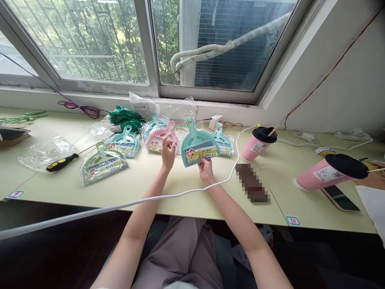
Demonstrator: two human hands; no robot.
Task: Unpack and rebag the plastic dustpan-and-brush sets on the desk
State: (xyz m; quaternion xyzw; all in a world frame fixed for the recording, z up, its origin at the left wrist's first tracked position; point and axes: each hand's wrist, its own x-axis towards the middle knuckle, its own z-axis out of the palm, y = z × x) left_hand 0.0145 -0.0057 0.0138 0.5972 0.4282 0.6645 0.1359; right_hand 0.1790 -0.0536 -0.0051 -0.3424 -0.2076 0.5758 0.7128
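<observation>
My right hand (pixel 206 168) grips the lower edge of a teal mini dustpan-and-brush set (pixel 201 141) with a printed label, its handle pointing up. My left hand (pixel 169 153) is raised just left of it, fingers curled into a pinch; what they hold, if anything, cannot be made out. Behind that hand lies a pink dustpan set (pixel 153 141), partly covered by it. Other wrapped sets lie around: a green one (pixel 100 166) at left, a blue one (pixel 124 141), another blue one (pixel 154 122) behind the pink, and one (pixel 225 143) at right.
A screwdriver (pixel 63 162) and clear plastic wrap (pixel 48 150) lie left. Pink cups (pixel 254 149) (pixel 323 174), a phone (pixel 339 197) and a pixelated item (pixel 252 182) are right. A white cable (pixel 180 194) crosses in front of my arms. Green plastic (pixel 123 115) sits near the window.
</observation>
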